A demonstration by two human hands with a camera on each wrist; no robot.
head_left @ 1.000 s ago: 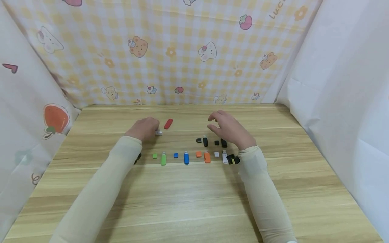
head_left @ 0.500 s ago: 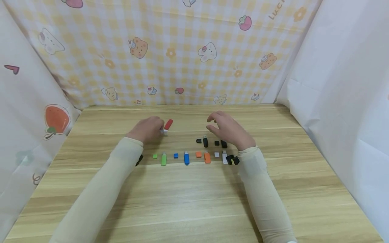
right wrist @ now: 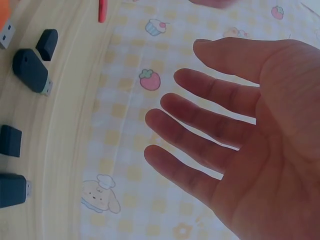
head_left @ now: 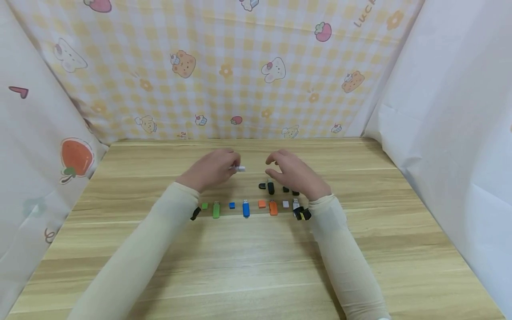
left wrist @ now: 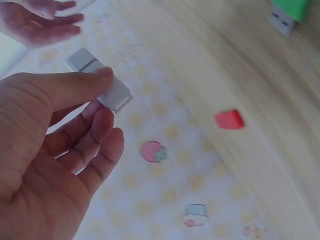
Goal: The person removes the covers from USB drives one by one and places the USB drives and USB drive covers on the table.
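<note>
My left hand (head_left: 216, 168) pinches a white USB stick (left wrist: 117, 95) between thumb and fingers, above the table. A thin dark line crosses the stick near one end, where its cap (left wrist: 80, 59) meets the body. To the right, my right hand (head_left: 294, 173) hovers with nothing in it; its fingers (right wrist: 200, 127) are spread and relaxed in the right wrist view. Just in front of that hand lie a black USB stick (head_left: 270, 187) and its black cap (head_left: 262, 186). A red piece (left wrist: 230, 120) shows in the left wrist view; my left hand hides it in the head view.
Nearer me is a row of uncapped USB sticks, each with its cap to its left: green (head_left: 216, 210), blue (head_left: 246, 208), orange (head_left: 273, 207) and white (head_left: 295, 204). Another black stick (right wrist: 12, 190) lies partly under my right hand. A checked curtain (head_left: 240, 89) hangs behind.
My left hand has moved right and lifted the white stick, passing over the red piece and covering it in the head view. The right hand has shifted slightly left.
</note>
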